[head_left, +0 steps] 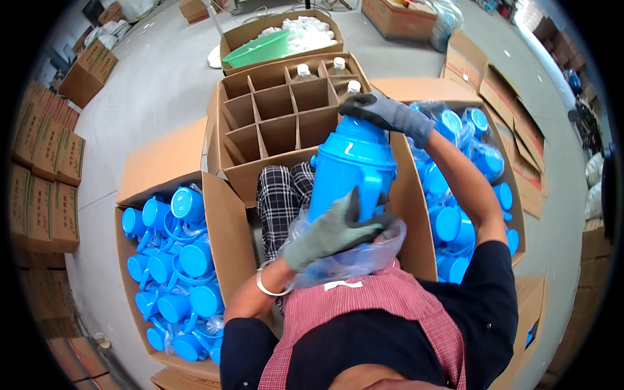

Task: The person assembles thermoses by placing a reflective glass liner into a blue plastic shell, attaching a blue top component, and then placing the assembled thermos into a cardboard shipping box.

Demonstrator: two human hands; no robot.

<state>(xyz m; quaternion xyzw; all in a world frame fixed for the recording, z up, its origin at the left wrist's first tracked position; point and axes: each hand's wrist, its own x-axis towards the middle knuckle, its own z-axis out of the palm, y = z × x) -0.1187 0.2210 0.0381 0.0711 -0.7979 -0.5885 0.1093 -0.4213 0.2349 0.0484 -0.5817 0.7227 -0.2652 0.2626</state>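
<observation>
A blue plastic thermos flask (351, 166) with a side handle stands slightly tilted over my lap. My right hand (387, 114), in a grey-blue glove with dark fingertips, grips the top of the flask from above. Lower down, my left hand (338, 234), in a grey-green glove, clasps the body beside the handle; its dark fingertips are a little blurred. A clear plastic bag (387, 250) is bunched around the bottom of the flask, under my left hand. The base of the flask is hidden by the bag and glove.
Ahead stands a divided carton (260, 162) holding several white-capped bottles (303, 70). Open cartons of blue flask parts flank me on the left (227, 227) and right (416, 201). Beyond are a green basin (260, 51) and white pieces (309, 36). Stacked cartons (49, 143) line the left.
</observation>
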